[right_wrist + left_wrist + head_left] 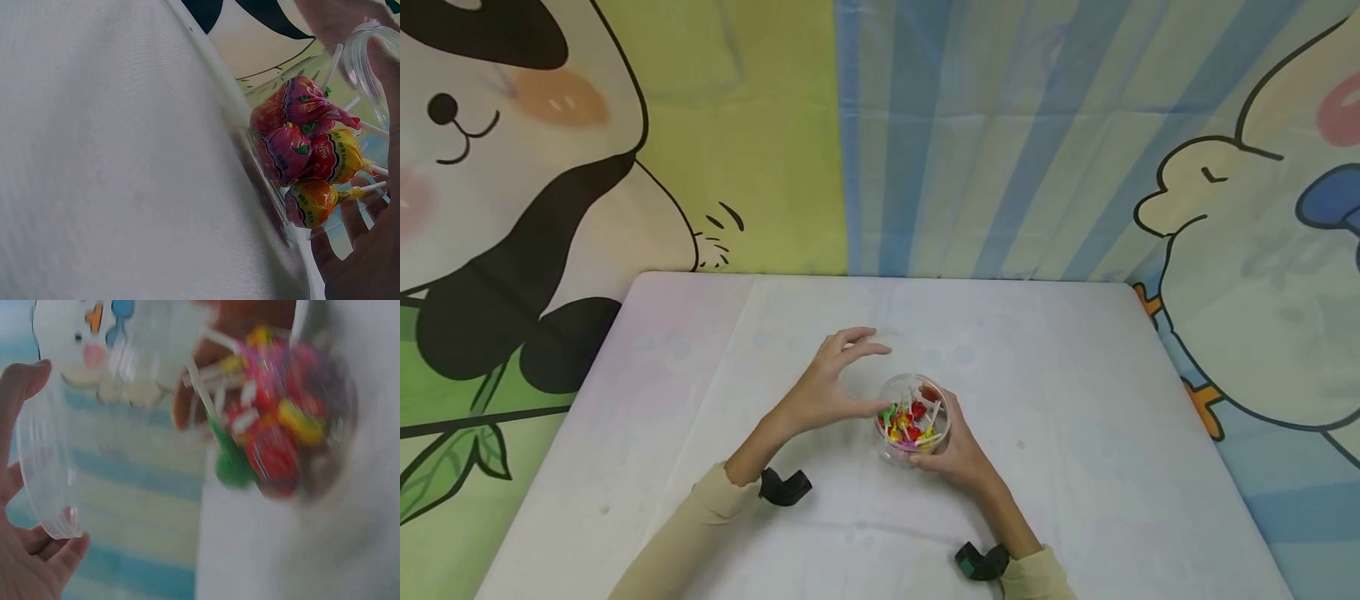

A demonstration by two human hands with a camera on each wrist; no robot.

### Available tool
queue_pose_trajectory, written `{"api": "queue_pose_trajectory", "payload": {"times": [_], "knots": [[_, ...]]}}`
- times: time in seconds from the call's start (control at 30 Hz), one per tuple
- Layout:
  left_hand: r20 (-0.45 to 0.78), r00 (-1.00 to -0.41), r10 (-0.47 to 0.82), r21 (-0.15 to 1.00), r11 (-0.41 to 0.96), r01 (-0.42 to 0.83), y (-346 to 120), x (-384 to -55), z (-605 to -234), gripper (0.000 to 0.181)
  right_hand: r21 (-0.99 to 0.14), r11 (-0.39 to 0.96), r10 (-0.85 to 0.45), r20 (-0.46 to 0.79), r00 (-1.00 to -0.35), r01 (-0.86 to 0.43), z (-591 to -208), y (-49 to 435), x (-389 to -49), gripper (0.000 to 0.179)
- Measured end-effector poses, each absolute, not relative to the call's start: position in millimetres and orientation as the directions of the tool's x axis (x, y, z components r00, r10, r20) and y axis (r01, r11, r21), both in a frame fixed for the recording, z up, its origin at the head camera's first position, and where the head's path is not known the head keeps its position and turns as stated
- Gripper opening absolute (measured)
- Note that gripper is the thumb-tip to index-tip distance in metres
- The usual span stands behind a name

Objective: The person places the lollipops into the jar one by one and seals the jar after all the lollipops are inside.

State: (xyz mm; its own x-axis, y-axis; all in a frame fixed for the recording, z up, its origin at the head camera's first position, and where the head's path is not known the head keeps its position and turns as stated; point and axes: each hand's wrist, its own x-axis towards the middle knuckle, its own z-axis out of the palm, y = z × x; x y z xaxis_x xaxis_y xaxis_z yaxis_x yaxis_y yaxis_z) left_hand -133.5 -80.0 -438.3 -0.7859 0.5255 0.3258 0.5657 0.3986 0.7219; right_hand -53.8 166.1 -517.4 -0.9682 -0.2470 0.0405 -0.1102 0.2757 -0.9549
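My left hand pinches a clear round plastic lid by its rim, thumb on one side and fingers on the other. In the left wrist view the lid stands on edge, apart from the jar. My right hand grips the right side of a clear plastic jar, upright on the table. Several wrapped lollipops in red, yellow, pink and green fill it, white sticks pointing up. One green lollipop shows closest to the left wrist camera. In the head view the see-through lid is hard to make out.
A white cloth covers the table, its far edge meeting a printed cartoon backdrop. Dark wrist mounts, one on the left wrist and one on the right wrist, stick out near the sleeves.
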Motion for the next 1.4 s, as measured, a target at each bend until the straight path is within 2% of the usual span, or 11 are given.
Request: {"api": "queue_pose_trajectory", "payload": {"times": [0.07,0.13,0.33,0.57,0.73,1.2,1.3,1.4], "knots": [[0.358,-0.723,0.591,0.661,0.386,0.643,-72,-121,-427,0.068,-0.954,0.274,-0.252,0.054,-0.966,-0.125,-517,167,-54,0.103],[0.355,-0.686,0.635,0.615,0.394,0.683,-65,-111,-421,0.069,-0.954,0.271,-0.253,0.056,-0.966,-0.126,-518,167,-53,0.103],[0.311,-0.668,0.676,0.579,0.423,0.697,-49,-98,-423,0.069,-0.966,0.235,-0.260,0.045,-0.965,-0.108,-522,168,-54,0.104],[0.386,-0.635,0.669,0.413,0.490,0.767,-43,-91,-432,0.071,-0.956,0.235,-0.268,0.107,-0.957,-0.173,-523,169,-54,0.104],[0.383,-0.660,0.647,0.439,0.501,0.746,-43,-90,-436,0.073,-0.959,0.229,-0.267,0.100,-0.958,-0.164,-522,168,-54,0.103],[0.391,-0.649,0.653,0.462,0.471,0.752,-43,-93,-439,0.074,-0.958,0.253,-0.246,0.069,-0.967,-0.133,-523,169,-52,0.101],[0.397,-0.582,0.710,0.430,0.416,0.801,-46,-103,-440,0.074,-0.958,0.258,-0.253,0.054,-0.966,-0.121,-521,168,-53,0.100],[0.394,-0.421,0.817,0.387,0.267,0.882,-48,-125,-439,0.073,-0.962,0.245,-0.260,0.052,-0.964,-0.118,-519,169,-54,0.099]]}}
